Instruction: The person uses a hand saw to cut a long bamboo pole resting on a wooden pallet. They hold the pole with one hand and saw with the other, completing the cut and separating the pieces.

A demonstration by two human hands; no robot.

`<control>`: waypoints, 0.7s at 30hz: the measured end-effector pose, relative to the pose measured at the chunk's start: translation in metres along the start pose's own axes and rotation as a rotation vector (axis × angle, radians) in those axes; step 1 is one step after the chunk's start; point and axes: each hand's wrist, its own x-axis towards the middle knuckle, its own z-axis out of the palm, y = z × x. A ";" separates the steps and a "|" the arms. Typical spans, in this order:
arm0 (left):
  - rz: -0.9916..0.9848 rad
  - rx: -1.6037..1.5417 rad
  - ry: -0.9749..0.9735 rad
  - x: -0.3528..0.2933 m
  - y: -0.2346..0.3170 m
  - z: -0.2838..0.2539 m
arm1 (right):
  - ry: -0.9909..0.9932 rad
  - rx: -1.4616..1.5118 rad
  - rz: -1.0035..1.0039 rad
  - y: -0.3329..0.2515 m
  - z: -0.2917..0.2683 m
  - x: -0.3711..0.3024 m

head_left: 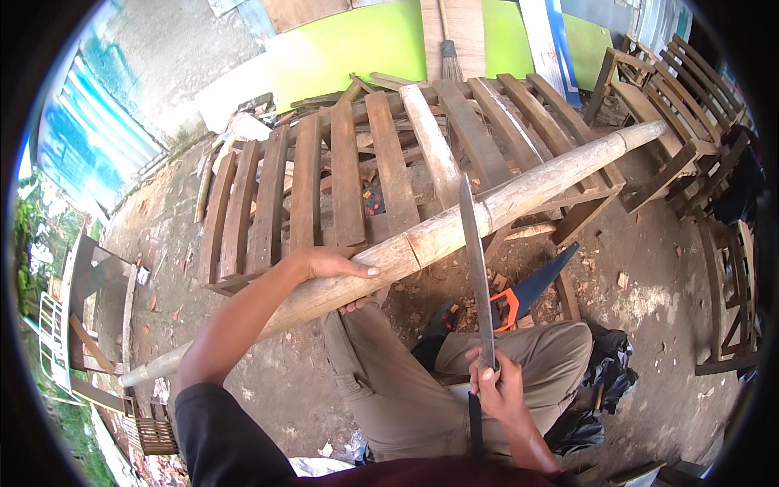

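Note:
A long, pale bamboo pole (519, 195) slants across in front of me, from low on the left up to the far right. My left hand (334, 266) is wrapped around it, with the thumb on top and fingertips showing below. In my right hand (501, 388) is a machete (477, 268), held upright by its grip. Its long grey blade crosses in front of the pole; I cannot tell if they touch. Beyond the pole stands a low slatted wooden bench (304, 183). Past the blade, near my knee, a handsaw (540, 286) with an orange handle lies on the ground.
Wooden chairs (682, 97) stand at the right. Black plastic bags (610, 365) lie beside my knee. Wood chips (622, 280) litter the ground. A broom (450, 57) leans against panels at the back. A white metal rack (55, 341) stands at the far left.

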 end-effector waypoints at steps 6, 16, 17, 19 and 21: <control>0.076 -0.015 -0.037 -0.003 0.001 0.028 | 0.067 -0.200 0.061 -0.001 0.024 0.020; 0.118 -0.081 -0.060 0.004 -0.017 0.034 | 0.009 -0.443 0.079 -0.025 0.036 0.048; 0.121 -0.100 -0.065 0.005 -0.019 0.034 | 0.010 -0.469 0.070 -0.026 0.035 0.049; 0.147 -0.082 -0.068 0.006 -0.021 0.037 | -0.006 -0.502 0.071 -0.024 0.032 0.053; 0.162 -0.050 -0.051 0.003 -0.018 0.040 | -0.001 -0.521 0.053 -0.016 0.029 0.056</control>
